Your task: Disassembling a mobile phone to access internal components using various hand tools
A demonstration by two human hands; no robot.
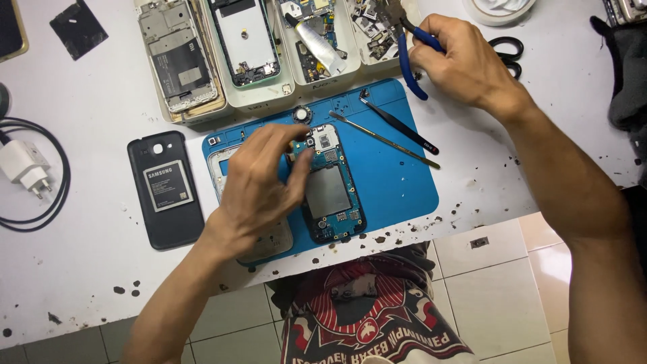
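- My left hand is curled over the upper left corner of the phone circuit board, fingertips pinching at that edge, thumb pressed on top. The board lies flat in the middle of the blue repair mat.
- My right hand is closed around blue-handled pliers, up beyond the mat's top right corner, nose poking into the far-right parts tray.
- Under my left palm, at the mat's left side, sits the phone's middle frame. Mostly hidden.
- What could go wrong, I reckon: pulling that corner up with a connector still attached could tear a flex or bend the board. Eyes on the board, the pliers could snag something in the tray.
- Count on the mat: one board, one frame, two thin metal tools, one small round part at the top edge.
- Off the mat: four trays above it, one black back cover to its left, one white charger further left, one pair of scissors to the upper right.
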